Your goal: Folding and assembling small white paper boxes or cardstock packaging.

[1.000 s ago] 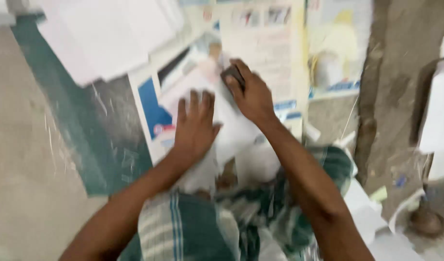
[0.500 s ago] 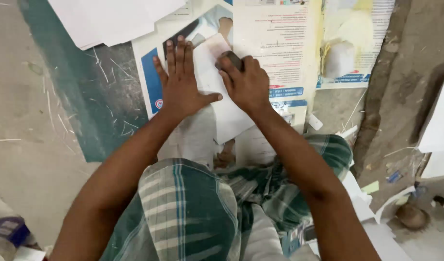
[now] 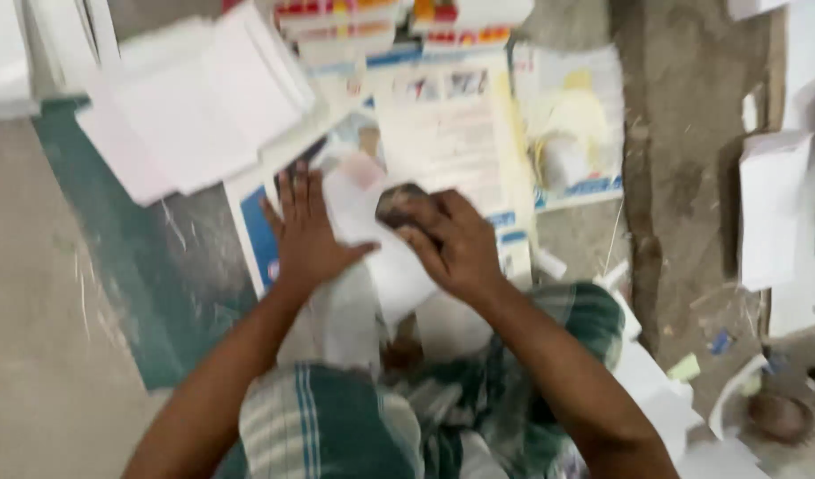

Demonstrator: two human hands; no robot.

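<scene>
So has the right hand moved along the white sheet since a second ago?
Cannot tell: the camera itself shifted. The right hand holds a small dark object on the white sheet, beside the left hand, as before.

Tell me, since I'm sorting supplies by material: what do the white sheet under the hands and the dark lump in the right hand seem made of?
The white sheet looks like thin matte paper: it bends softly under the left hand. The dark lump in the right hand looks hard and dull, maybe stone or wood; blur leaves it open.
</scene>
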